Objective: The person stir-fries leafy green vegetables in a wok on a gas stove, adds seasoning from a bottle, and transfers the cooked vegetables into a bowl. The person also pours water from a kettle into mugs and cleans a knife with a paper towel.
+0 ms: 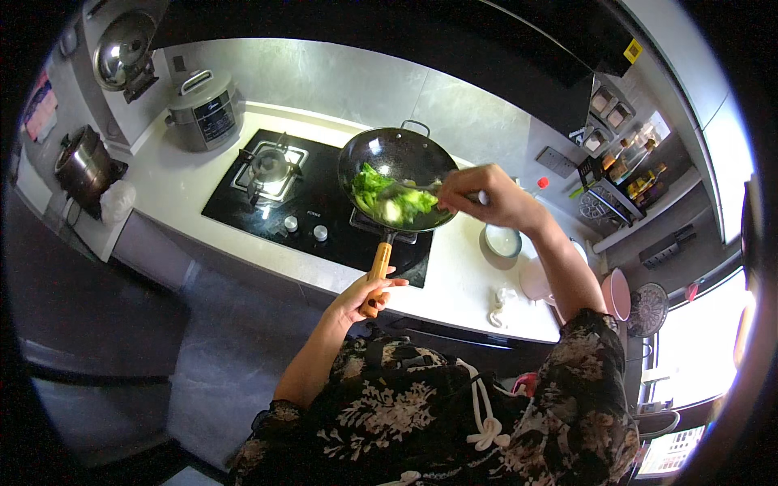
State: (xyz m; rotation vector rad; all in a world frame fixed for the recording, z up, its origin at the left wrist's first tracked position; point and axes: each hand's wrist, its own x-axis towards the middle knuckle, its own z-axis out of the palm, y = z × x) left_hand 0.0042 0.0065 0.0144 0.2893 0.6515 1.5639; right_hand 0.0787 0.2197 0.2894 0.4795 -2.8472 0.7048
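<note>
My left hand [364, 296] grips the wooden handle [381, 261] of a black wok [416, 149], which sits over the right side of the gas hob. Leafy green vegetables [371, 185] lie in the wok, some of them blurred by motion. Above the wok's right rim, my right hand [483, 195] is closed around the handle of a metal spatula [395, 191]. The spatula's blade is among the greens and partly covered by them. Below the wok, most of the right burner is hidden.
The left burner [270, 170] of the black glass hob [234, 203] is bare. An electric pressure cooker [203, 112] stands behind it at the left. Right of the hob are a small bowl [502, 241] and a crumpled white item [499, 308]. Bottles [632, 155] stand on a rack at the far right.
</note>
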